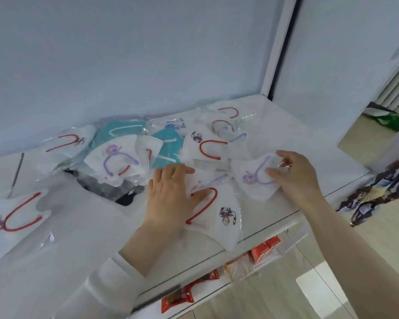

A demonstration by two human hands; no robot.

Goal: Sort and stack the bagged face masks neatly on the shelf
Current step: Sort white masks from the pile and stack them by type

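Several bagged face masks lie scattered on the white shelf (pixel 101 226). My left hand (pixel 171 194) rests flat, fingers straight, on a white mask with red loops (pixel 219 217) near the front edge. My right hand (pixel 295 173) pinches the edge of a white mask with purple loops (pixel 251 180) lying just right of it. Further back lie another red-loop mask (pixel 205 148), teal masks (pixel 166 146), a purple-loop mask (pixel 115 157) and dark masks (pixel 115 189). A lone red-loop mask (pixel 14 222) sits at the far left.
The shelf's back panel (pixel 124 54) rises behind the pile, with an upright post (pixel 276 47) at the right. Red snack packets (pixel 265 247) sit on lower shelves below the front edge. A printed bag (pixel 378 192) stands on the floor to the right.
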